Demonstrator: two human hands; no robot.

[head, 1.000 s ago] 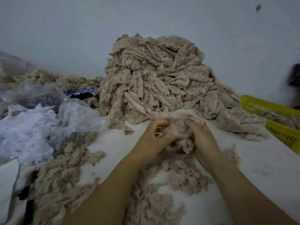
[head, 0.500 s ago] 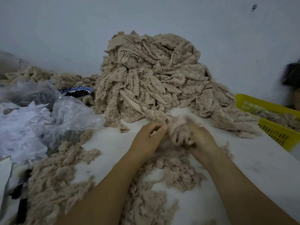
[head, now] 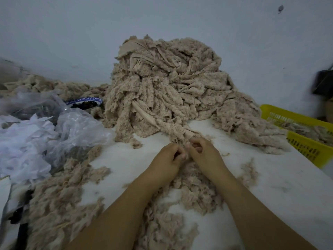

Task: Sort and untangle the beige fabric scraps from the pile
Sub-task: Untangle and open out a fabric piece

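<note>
A tall pile of beige fabric scraps [head: 167, 83] rises against the wall at the middle of the white table [head: 281, 186]. A long beige strip [head: 162, 123] runs from the pile's base down to my hands. My left hand [head: 165, 161] and my right hand [head: 203, 152] sit side by side at the strip's near end, fingers curled and pinching it. Loose beige scraps [head: 189, 188] lie under and in front of my wrists, and more beige scraps [head: 57, 204] spread at the near left.
Clear plastic bags with white scraps [head: 36, 134] fill the left side. A blue-rimmed bowl [head: 84, 103] with dark contents stands behind them. A yellow basket [head: 302, 136] holding beige scraps sits at the right edge. Dark tools [head: 21, 213] lie at the near left.
The fluffy clump that my hands worked a second ago is gone from them. Both hands have moved forward to the pile's base and now pinch the end of a long strip.
</note>
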